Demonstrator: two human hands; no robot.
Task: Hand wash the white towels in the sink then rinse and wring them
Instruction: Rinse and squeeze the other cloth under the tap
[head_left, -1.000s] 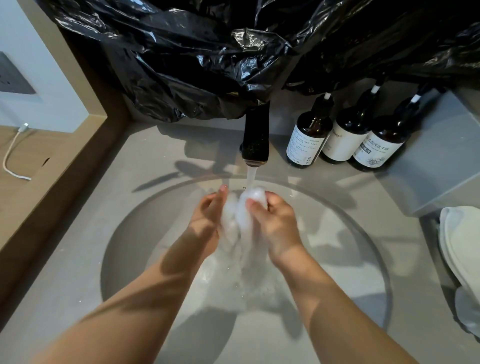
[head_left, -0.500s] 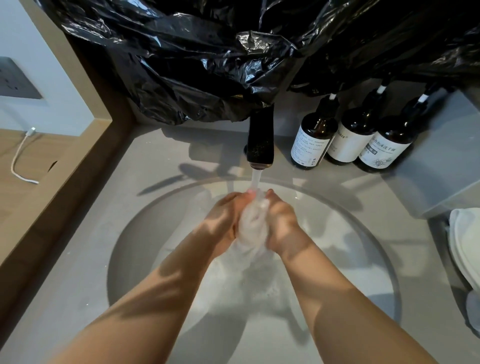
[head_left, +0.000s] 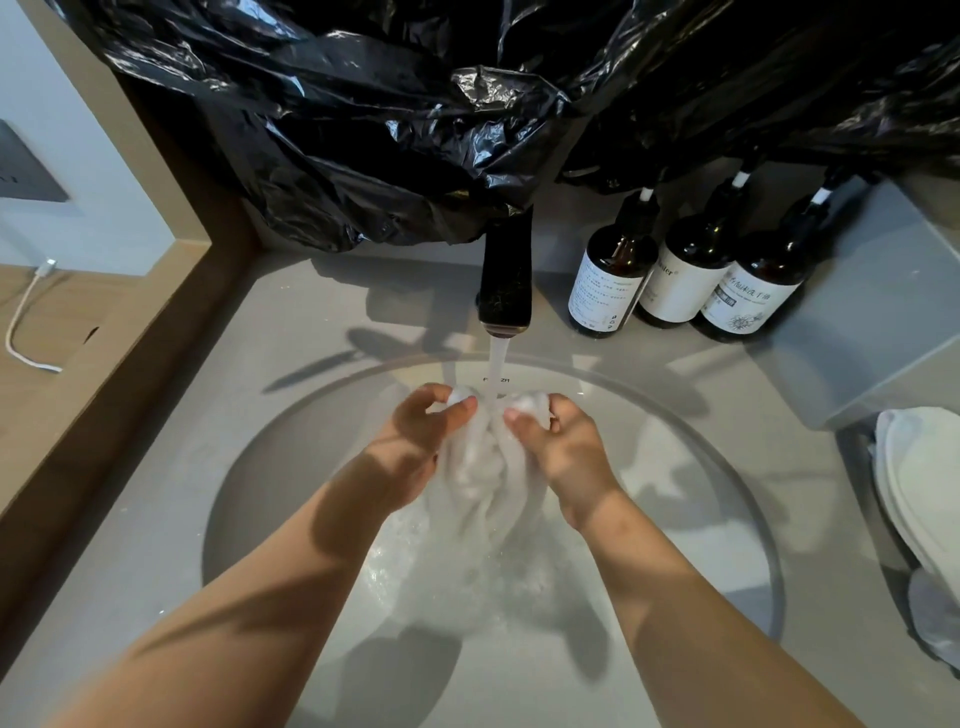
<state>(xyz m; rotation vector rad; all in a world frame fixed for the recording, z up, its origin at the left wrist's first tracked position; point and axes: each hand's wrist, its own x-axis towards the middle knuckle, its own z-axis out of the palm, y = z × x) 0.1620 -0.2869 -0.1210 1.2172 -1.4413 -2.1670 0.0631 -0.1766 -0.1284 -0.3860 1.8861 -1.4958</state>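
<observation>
Grey stone surface (head_left: 291, 322) surrounds a round sink (head_left: 260, 493) sunk into it, and crumpled black plastic sheeting (head_left: 415, 130) hangs across the back. From under the sheeting a black faucet (head_left: 506, 275) reaches out over the basin, and a stream of water (head_left: 497, 358) falls from it. The white towel (head_left: 488, 467) is held up in the middle of the sink, right under that stream. It is bunched and soaked, and its lower part trails down into foamy water on the basin floor. The left hand (head_left: 415, 441) grips the towel's upper left part, its fingers (head_left: 457, 404) curled round a wad of cloth. The right hand (head_left: 566, 447) grips the upper right part the same way, thumb and fingers pinched on the fabric. The two hands are near each other, with the water landing on the cloth between them. Right of the faucet stand three dark bottles (head_left: 685, 275) with white labels, close together in a row, just beside a grey box (head_left: 872, 312). White items (head_left: 919, 483), cut off by the frame, lie at the right edge of the surface. On the left, a wooden ledge (head_left: 104, 374) carries a white cable (head_left: 21, 332)
</observation>
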